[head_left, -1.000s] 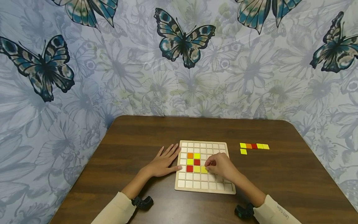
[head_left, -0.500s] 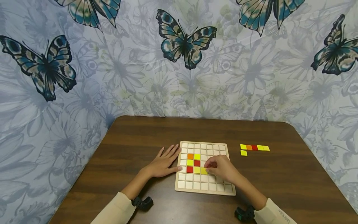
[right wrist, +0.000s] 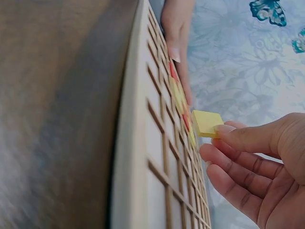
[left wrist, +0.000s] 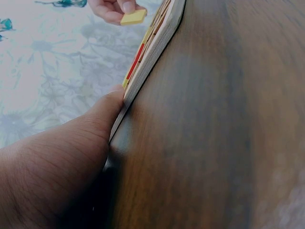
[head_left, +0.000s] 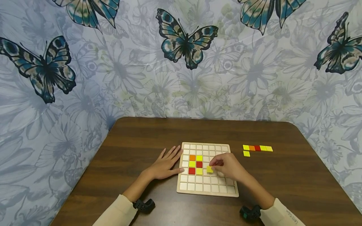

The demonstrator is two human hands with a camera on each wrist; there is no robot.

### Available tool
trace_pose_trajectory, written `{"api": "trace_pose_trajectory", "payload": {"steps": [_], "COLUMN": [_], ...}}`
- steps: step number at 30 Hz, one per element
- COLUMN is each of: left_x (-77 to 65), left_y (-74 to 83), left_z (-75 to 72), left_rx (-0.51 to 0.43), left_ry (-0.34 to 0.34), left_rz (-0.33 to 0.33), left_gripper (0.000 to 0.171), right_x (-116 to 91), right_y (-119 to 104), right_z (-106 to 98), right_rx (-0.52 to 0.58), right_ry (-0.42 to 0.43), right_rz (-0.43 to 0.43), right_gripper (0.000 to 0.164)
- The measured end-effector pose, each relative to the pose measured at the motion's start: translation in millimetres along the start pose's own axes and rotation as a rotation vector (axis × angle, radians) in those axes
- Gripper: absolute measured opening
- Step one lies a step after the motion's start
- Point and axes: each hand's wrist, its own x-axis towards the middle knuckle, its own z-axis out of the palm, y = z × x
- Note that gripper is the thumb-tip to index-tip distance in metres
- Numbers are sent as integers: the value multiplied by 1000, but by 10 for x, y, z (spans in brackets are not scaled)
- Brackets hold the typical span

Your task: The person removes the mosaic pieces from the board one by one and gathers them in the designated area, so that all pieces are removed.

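A square wooden grid board [head_left: 207, 194] with white cells lies on the table. Above its cells my right hand [head_left: 228, 166] pinches a yellow square tile [head_left: 209, 169] between thumb and fingers. The right wrist view shows that yellow tile [right wrist: 207, 122] raised off the grid, with the other fingers loosely bent below it. My left hand [head_left: 166, 165] lies with fingers spread at the board's left side, its thumb on the rim. Set in the grid are two red tiles [head_left: 191, 171], an orange tile [head_left: 192, 158] and several yellow tiles [head_left: 199, 171].
Right of the board, a short row of loose tiles [head_left: 257, 148] in yellow, orange and red lies on the brown table [head_left: 141, 135], a single yellow tile [head_left: 246, 153] just in front of it. Behind the table hangs a butterfly-print cloth [head_left: 181, 91].
My right hand has lifted the yellow tile from the cell beside the lower yellow one and shifted it slightly right. The left hand stays in place.
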Motion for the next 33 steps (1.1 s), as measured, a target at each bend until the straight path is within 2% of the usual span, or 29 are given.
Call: {"api": "trace_pose_trajectory", "payload": {"steps": [9,19,28,33], "left_x": [8,-5,8,2], "left_y": [-39,25,-40,-35], "left_z": [20,-33,37,20], "left_rx": [2,14,2,-2], "left_ry": [-11,4,26,29], "left_rz": [0,13,16,24], "left_gripper": [89,88,89,89], "right_x": [-17,-33,-46,-56], "right_y": [45,157,213,275], "right_z": [-209,-436,-592,-666], "right_rx": [24,36,59,41], "right_ry": [2,-51,-84,-65], "right_rz": [46,40,35,48], "right_gripper": [12,10,10,9]}}
